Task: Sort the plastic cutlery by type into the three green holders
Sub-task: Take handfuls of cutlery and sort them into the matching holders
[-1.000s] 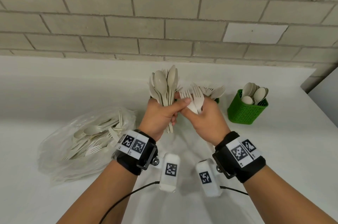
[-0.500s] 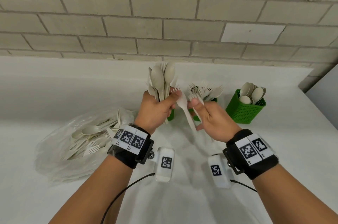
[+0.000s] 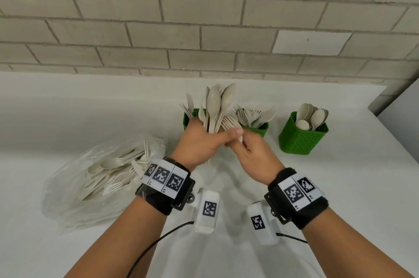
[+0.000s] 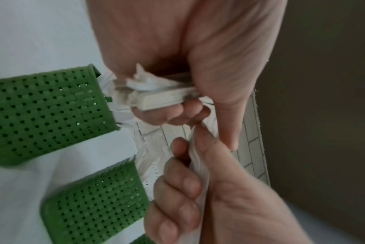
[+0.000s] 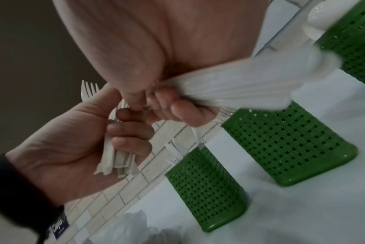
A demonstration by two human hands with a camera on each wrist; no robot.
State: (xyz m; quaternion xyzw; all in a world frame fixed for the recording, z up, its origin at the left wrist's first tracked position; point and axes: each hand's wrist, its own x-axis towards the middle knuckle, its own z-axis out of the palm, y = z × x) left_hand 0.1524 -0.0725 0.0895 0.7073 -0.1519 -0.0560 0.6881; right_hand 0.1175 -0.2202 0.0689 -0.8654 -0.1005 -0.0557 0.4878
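Observation:
My left hand (image 3: 204,139) grips an upright bundle of beige plastic cutlery (image 3: 216,105), spoon bowls on top; its handle ends (image 4: 162,97) stick out below the curled fingers. My right hand (image 3: 247,153) meets the left thumb and holds a small bunch of forks (image 3: 229,122), blurred in the right wrist view as forks (image 5: 240,85). Behind the hands stand three green holders: the left one (image 3: 189,119) with knives, the middle one (image 3: 260,129) with forks, the right one (image 3: 301,139) with spoons.
A clear plastic bag (image 3: 102,175) with several mixed spoons and forks lies on the white counter (image 3: 362,187) at the left. A brick wall (image 3: 204,28) rises behind the holders. The counter ends at the far right.
Half a second ago my right hand was drawing a fork down out of the left bundle. It has come back up against the left thumb. The left hand keeps its bundle.

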